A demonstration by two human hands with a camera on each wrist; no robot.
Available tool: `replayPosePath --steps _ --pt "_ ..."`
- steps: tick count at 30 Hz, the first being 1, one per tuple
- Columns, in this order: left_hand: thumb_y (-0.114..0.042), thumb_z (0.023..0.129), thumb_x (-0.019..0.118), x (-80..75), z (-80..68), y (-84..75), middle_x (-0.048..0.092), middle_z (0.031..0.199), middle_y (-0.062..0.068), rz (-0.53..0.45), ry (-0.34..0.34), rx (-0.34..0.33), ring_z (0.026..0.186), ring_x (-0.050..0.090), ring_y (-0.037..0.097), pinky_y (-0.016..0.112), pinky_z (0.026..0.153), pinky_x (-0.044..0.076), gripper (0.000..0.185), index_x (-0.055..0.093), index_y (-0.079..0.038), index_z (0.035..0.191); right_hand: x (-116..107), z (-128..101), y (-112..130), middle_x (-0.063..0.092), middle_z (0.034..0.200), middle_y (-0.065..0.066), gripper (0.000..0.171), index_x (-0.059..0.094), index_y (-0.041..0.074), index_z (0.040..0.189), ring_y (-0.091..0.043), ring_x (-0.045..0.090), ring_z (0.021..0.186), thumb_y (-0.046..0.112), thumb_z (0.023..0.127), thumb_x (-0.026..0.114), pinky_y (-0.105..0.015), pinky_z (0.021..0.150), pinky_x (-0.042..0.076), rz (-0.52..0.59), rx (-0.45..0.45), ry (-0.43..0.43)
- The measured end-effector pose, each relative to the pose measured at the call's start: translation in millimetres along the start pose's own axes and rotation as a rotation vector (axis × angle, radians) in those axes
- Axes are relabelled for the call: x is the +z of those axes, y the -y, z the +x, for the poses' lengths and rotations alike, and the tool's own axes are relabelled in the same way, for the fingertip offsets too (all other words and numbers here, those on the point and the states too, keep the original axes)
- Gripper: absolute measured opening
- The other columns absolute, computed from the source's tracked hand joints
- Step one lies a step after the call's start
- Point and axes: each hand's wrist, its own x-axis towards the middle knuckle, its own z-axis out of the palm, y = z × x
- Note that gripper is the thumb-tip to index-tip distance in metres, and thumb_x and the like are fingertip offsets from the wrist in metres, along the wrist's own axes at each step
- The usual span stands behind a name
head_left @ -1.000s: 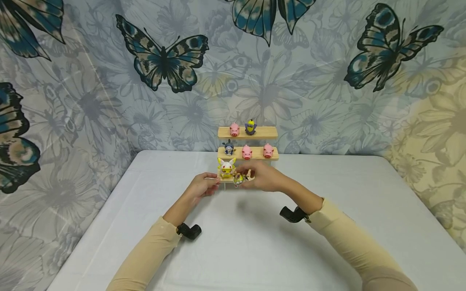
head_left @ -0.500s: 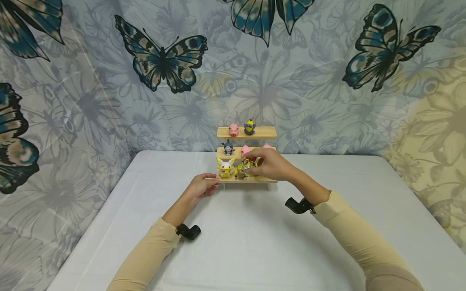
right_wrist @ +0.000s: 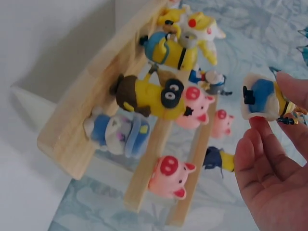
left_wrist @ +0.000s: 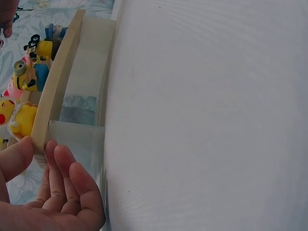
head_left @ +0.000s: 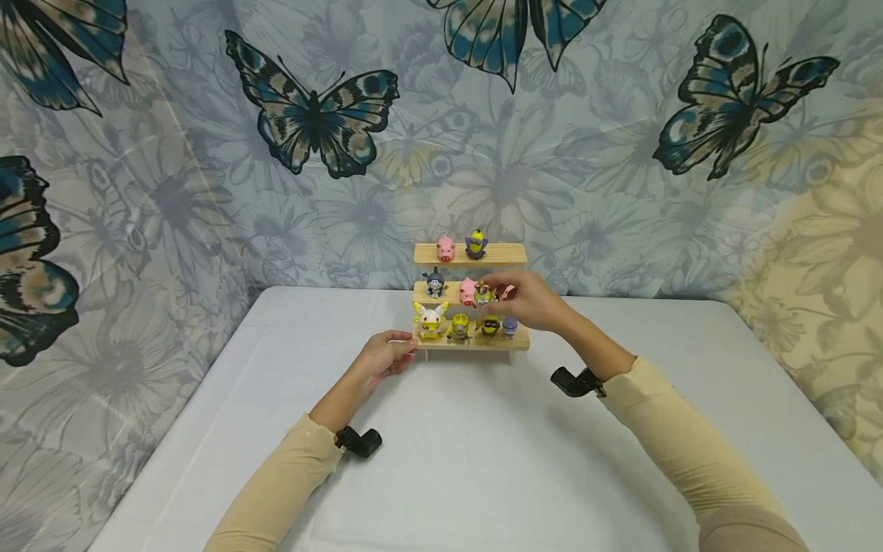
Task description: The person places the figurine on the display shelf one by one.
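A three-tier wooden display stand stands on the white table. My left hand grips the left end of its bottom shelf, thumb above and fingers below, as the left wrist view shows. My right hand pinches a small yellow, blue and white toy figurine, held in the air in front of the middle shelf. Along the bottom shelf stand a white-eared yellow figurine, a blue-overalled minion, a brown-and-yellow minion and a blue-capped grey figurine.
On the middle shelf are a dark-blue figurine and a pink pig; another pig there is hidden by my right hand in the head view. A pig and a yellow-purple figurine occupy the top shelf. Behind hangs a butterfly-print cloth.
My right hand has moved up and to the right with the figurine, from the bottom shelf's front to the middle shelf's level, uncovering the bottom figurines. My left hand stays at the shelf's end.
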Motion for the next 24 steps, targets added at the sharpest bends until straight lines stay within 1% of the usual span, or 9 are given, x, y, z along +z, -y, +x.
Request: replayPosePath --steps 2,6,10,16,20,24 --pt "-0.016 0.095 0.063 0.5 -0.1 0.0 0.070 0.096 0.004 0.001 0.000 0.000 0.072 0.061 0.007 0.022 0.062 0.048 0.037 0.055 -0.003 0.129 -1.6 2.0 -2.6 0.064 0.117 -0.019 0.045 0.060 -0.002 0.128 -0.029 0.058 0.100 0.012 0.087 0.071 -0.036 0.081 0.050 0.011 0.008 -0.014" --pt "-0.016 0.095 0.063 0.8 0.7 -0.5 0.069 0.093 0.002 0.004 -0.002 -0.005 0.071 0.062 0.006 0.021 0.062 0.048 0.037 0.055 -0.003 0.129 -6.6 6.7 -5.3 0.063 0.117 -0.020 0.045 0.059 -0.004 0.129 -0.031 0.058 0.105 0.012 0.088 0.070 -0.038 0.083 0.050 0.024 0.015 -0.039" --pt "-0.017 0.095 0.063 0.4 1.5 -0.8 0.069 0.090 -0.001 0.011 -0.010 -0.013 0.071 0.062 0.006 0.021 0.063 0.048 0.038 0.055 -0.003 0.129 -11.8 12.6 -7.8 0.062 0.120 -0.019 0.046 0.058 -0.003 0.131 -0.030 0.057 0.107 0.015 0.090 0.069 -0.040 0.086 0.049 0.024 0.033 -0.059" --pt "-0.017 0.095 0.063 1.0 0.6 -1.8 0.069 0.091 0.000 0.020 -0.016 -0.019 0.073 0.063 0.007 0.022 0.064 0.049 0.038 0.056 -0.004 0.130 -20.7 21.1 -12.9 0.060 0.125 -0.022 0.047 0.056 -0.004 0.132 -0.032 0.056 0.108 0.016 0.091 0.068 -0.046 0.092 0.048 0.050 0.067 -0.130" --pt "-0.018 0.095 0.063 1.2 0.0 -2.4 0.070 0.093 0.001 0.023 -0.014 -0.015 0.074 0.063 0.008 0.022 0.065 0.049 0.038 0.056 -0.004 0.130 -25.9 26.5 -17.8 0.059 0.128 -0.022 0.048 0.055 -0.002 0.134 -0.035 0.056 0.111 0.017 0.091 0.067 -0.047 0.092 0.048 0.071 0.107 -0.175" --pt "-0.019 0.095 0.063 0.8 0.2 -2.0 0.070 0.093 0.001 0.024 -0.016 -0.016 0.074 0.063 0.008 0.022 0.064 0.049 0.039 0.055 -0.004 0.130 -30.4 32.3 -22.5 0.061 0.126 -0.022 0.048 0.057 0.000 0.133 -0.035 0.055 0.111 0.019 0.091 0.069 -0.045 0.088 0.047 0.050 0.141 -0.204"
